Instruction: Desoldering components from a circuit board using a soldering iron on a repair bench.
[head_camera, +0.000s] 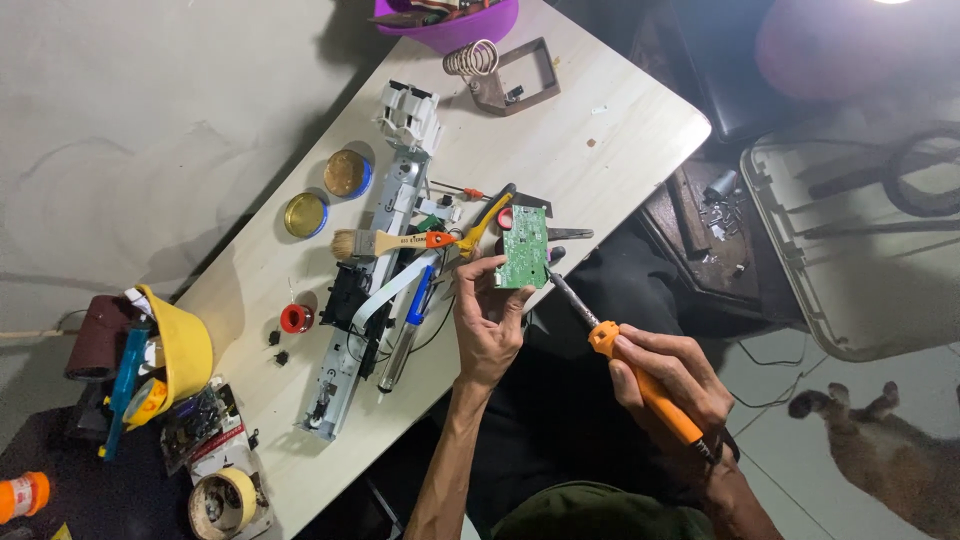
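My left hand (487, 318) holds a small green circuit board (522, 247) upright by its lower edge, above the near edge of the wooden table (600, 130). My right hand (672, 377) grips an orange-handled soldering iron (640, 380). Its metal tip (556, 278) touches the board's right lower corner. Just beyond the board lie yellow-handled pliers (484, 225) and a paintbrush (385, 242) with an orange ferrule.
A long dismantled grey mechanism (370, 290) with a white ribbon cable lies across the table. Two round tins (326, 194), a red solder spool (295, 318), a coil stand (500, 75), a purple bowl (450, 25), a yellow container (180, 350) and tape (225, 500) surround it. A cat (880, 450) stands on the floor at right.
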